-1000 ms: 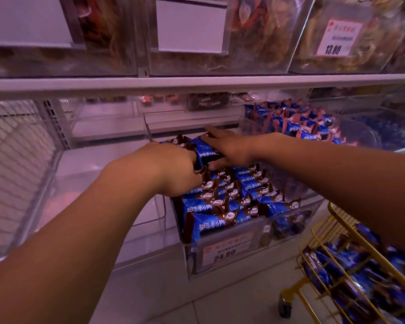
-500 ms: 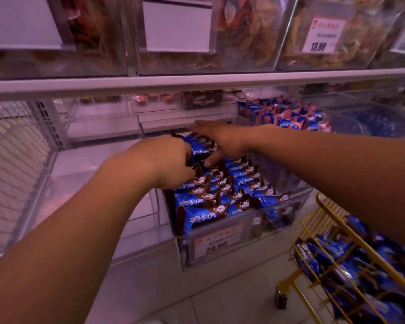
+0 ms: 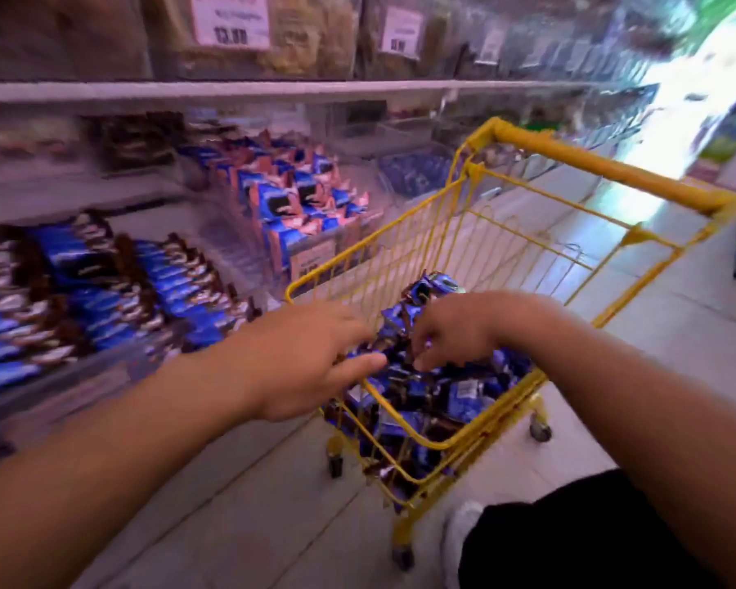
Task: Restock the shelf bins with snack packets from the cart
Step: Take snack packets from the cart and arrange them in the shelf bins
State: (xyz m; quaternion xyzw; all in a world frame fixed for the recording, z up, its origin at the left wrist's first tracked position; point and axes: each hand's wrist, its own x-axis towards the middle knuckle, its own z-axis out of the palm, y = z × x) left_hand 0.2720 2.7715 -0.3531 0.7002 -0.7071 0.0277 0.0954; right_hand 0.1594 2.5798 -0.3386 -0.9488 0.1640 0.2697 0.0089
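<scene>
blur: whole shot is smeared, so print on the packets and tags is mostly unreadable, only a "13" on an upper price tag [image 3: 229,20] sort of comes through

left hand: left hand [image 3: 304,359] is over the near-left rim of the cart [image 3: 404,435], thumb sticking out toward the right hand, other fingers spread forward and blurred; looks loose and empty as far as I can tell

right hand: right hand [image 3: 453,333] is down inside the cart, fingers curled onto the packets [image 3: 464,395]. Fingertips are buried in the heap, so can't tell if it's got hold of one

packets: blue and brown pile right under and around the right hand, filling the cart's bottom; one sticks up just beyond the knuckles

bin: the filled bin [image 3: 94,299] is off to the left of the left hand, well apart, its left side cut off by the frame edge

next bin: another bin of blue and pink packs [image 3: 298,197] sits further along the shelf, beyond the left hand

cut off: a white shoe [image 3: 459,533] and dark trouser leg show bottom right, partly hidden by the right arm

vs a second ago: both hands were in the bin arranging rows, cart barely in the corner. Now they've left the bin and the view has swung right onto the cart
</scene>
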